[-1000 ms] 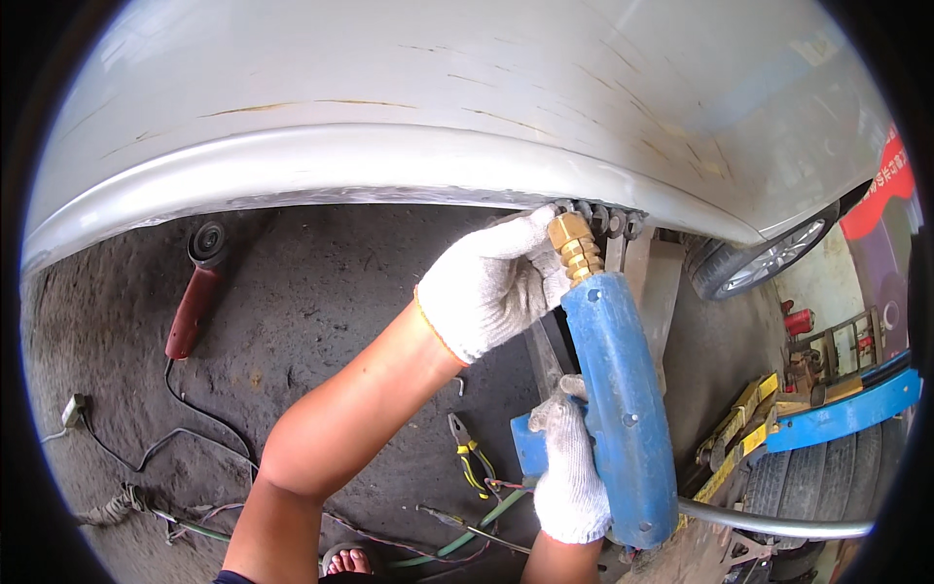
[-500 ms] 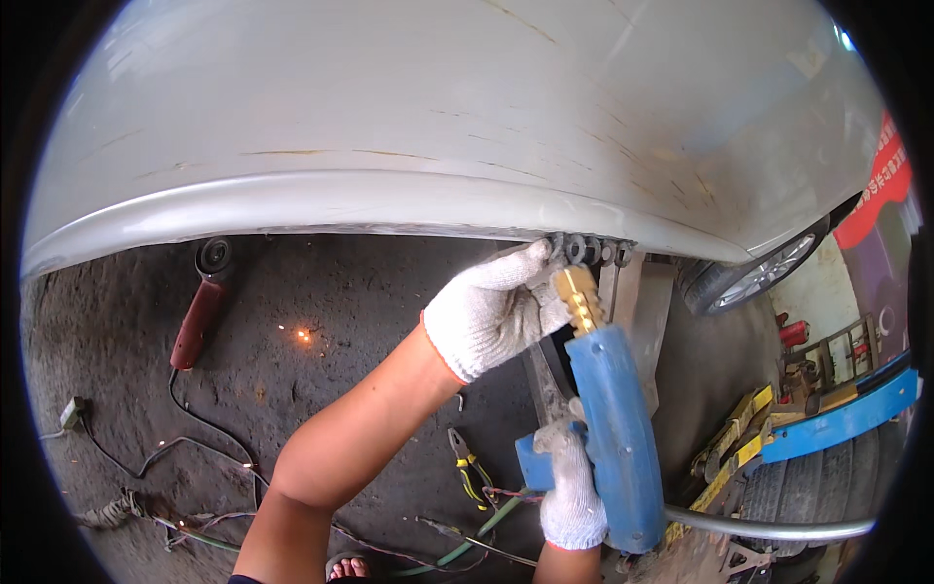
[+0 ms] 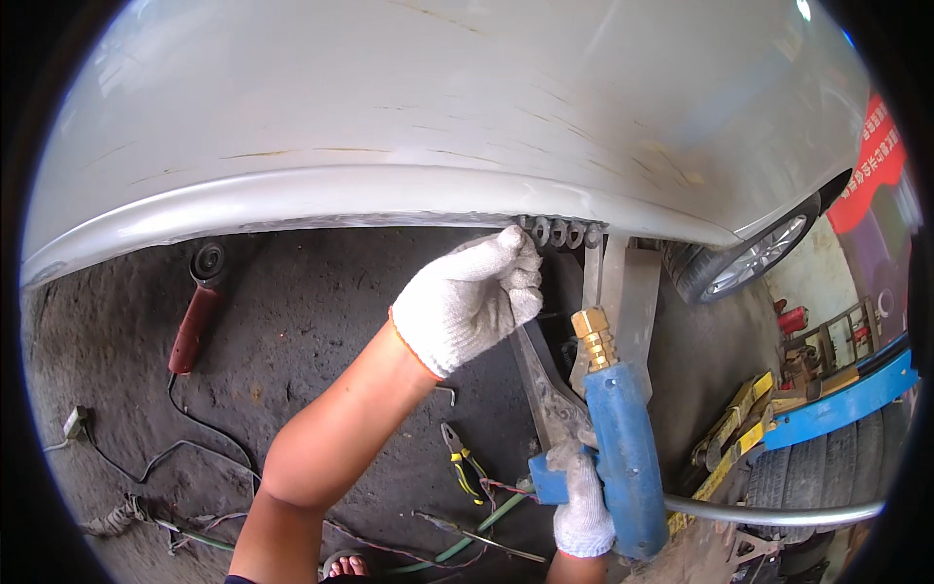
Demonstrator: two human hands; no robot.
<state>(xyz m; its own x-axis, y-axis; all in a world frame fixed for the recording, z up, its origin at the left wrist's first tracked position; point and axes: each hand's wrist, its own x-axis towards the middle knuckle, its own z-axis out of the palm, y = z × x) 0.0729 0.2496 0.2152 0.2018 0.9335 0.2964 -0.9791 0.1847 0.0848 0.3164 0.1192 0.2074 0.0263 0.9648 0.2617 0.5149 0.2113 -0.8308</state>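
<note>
A row of metal rings [image 3: 558, 233] hangs from the underside of the silver car's sill [image 3: 389, 195]. My left hand [image 3: 474, 294], in a white knit glove, is just below the left end of that row. Its fingers are curled closed at the sill edge, and I cannot see what is between them. In my gloved right hand [image 3: 582, 496] is a blue spot welding gun [image 3: 625, 457], gripped by its handle. The gun points upward, its brass tip [image 3: 593, 338] below the rings and apart from them.
A red angle grinder [image 3: 197, 316] lies on the dark floor at left, its cord trailing. Yellow-black pliers [image 3: 463, 463] and a screwdriver-like rod [image 3: 479, 537] lie near green and twisted cables. To the right are a car wheel [image 3: 749, 255], a yellow-blue frame [image 3: 837, 397] and stacked tires [image 3: 827, 477].
The gun's brass tip has drawn down, away from the rings. Glowing sparks on the floor are gone. My left hand stays by the sill, and the view has shifted slightly.
</note>
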